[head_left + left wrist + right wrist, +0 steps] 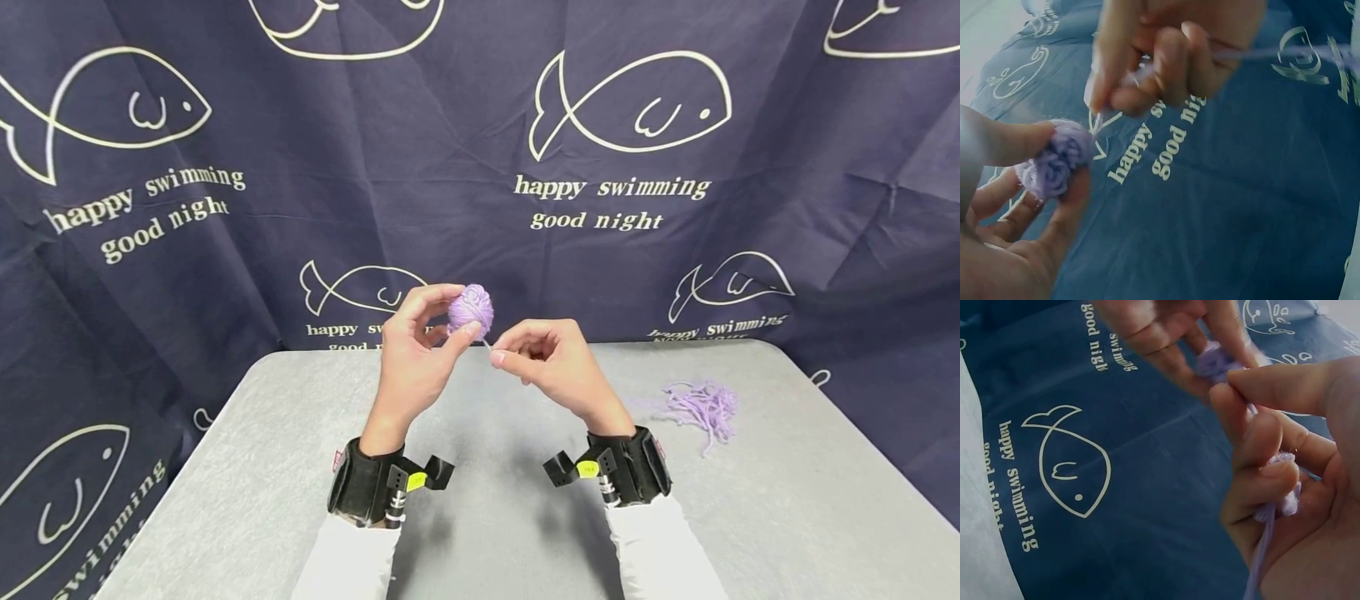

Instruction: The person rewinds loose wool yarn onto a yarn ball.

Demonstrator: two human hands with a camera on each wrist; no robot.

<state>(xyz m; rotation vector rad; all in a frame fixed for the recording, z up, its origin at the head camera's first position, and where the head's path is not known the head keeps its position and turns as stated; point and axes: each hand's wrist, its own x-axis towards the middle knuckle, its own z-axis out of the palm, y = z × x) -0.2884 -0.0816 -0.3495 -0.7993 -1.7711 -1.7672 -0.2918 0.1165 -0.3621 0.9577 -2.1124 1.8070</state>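
Note:
My left hand (pixel 420 350) holds a small lilac yarn ball (pixel 471 308) up above the grey table (pixel 300 467), pinched between thumb and fingertips. In the left wrist view the yarn ball (pixel 1057 159) sits between my thumb and fingers. My right hand (pixel 547 362) pinches the loose yarn strand (pixel 486 342) just right of the ball. In the right wrist view the strand (pixel 1263 550) runs down through my curled fingers, and the ball (pixel 1216 361) shows blurred behind my thumb tip.
A loose heap of lilac yarn strands (pixel 701 407) lies on the table to the right. A dark blue cloth with white fish prints (pixel 630 108) hangs behind the table and falls along both sides.

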